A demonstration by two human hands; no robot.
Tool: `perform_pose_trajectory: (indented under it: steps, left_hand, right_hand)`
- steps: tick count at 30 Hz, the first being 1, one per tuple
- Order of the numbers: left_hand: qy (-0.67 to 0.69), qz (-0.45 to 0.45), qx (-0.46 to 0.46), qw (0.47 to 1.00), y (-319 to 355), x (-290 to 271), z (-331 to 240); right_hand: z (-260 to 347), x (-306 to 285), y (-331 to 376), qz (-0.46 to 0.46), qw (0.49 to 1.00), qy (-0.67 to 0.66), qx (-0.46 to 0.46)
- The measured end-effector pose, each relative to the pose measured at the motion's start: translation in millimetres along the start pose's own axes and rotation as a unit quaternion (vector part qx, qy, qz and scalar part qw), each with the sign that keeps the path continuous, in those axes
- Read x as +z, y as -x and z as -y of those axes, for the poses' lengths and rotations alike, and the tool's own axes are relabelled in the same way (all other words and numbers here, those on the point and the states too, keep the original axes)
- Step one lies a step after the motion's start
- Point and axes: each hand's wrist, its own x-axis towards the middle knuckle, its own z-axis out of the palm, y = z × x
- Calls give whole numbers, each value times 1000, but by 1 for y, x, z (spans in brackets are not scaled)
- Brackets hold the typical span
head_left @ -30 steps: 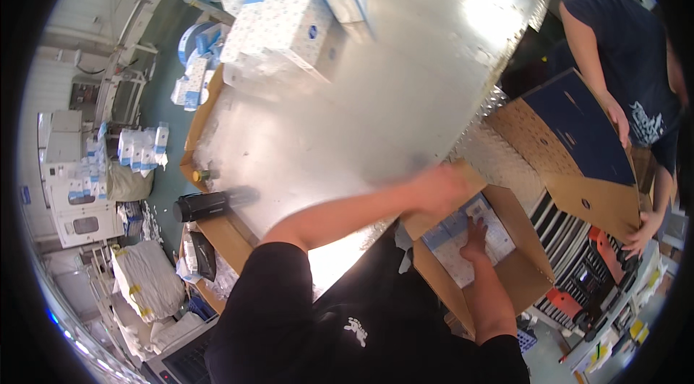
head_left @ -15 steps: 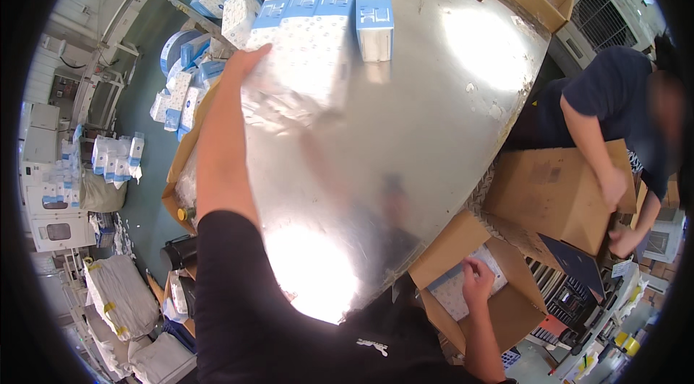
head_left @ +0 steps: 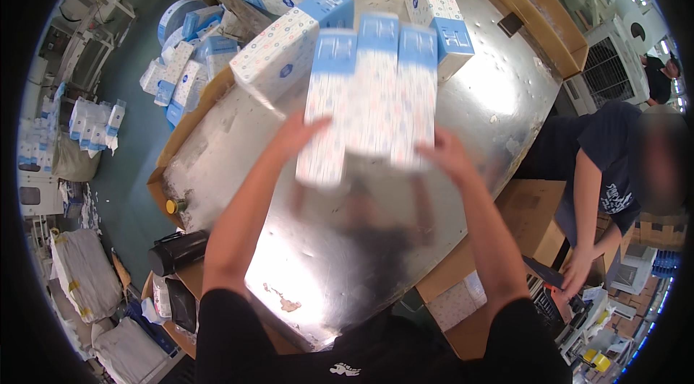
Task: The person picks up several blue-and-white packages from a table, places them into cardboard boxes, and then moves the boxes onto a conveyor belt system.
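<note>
Three long tissue packs [head_left: 372, 106], white with small dots and blue far ends, are squeezed side by side between my hands over the metal table [head_left: 347, 225]. My left hand [head_left: 300, 137] presses the outer side of the left pack. The right pack's near end is gripped by my right hand [head_left: 442, 155]. Motion blurs the packs, and their undersides are hidden. Behind them to the left lies a larger tissue bundle [head_left: 278, 52] of the same pattern. Another bundle [head_left: 436, 12] stands at the right. My right forearm partly covers an open carton [head_left: 452, 275] holding a patterned pack.
A person [head_left: 600, 160] in dark clothes bends over a carton [head_left: 531, 207] at the right. A long cardboard box [head_left: 538, 15] sits at the table's far right corner, near a dark flat object [head_left: 510, 24]. Loose packs [head_left: 184, 73] are heaped on the left, and a black cylinder [head_left: 179, 252] lies below.
My right hand has come out of the carton and onto the packs. The row of packs has moved right and nearer between both hands. The other person's hands have moved lower.
</note>
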Motion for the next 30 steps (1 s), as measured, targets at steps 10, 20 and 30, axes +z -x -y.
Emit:
perform_pose_trajectory:
  steps: [10,20,30]
  left_hand:
    - [113,43,-84,989,55,47,16]
    - [94,113,74,986,120,89,33]
    - [21,366,216,905,219,199,-68]
  right_hand:
    - [-17,2,88,-126,958,-135,219]
    - [-32,-13,217,-78,995,-58,6]
    - [-30,7,478,-254,953,-20,-166]
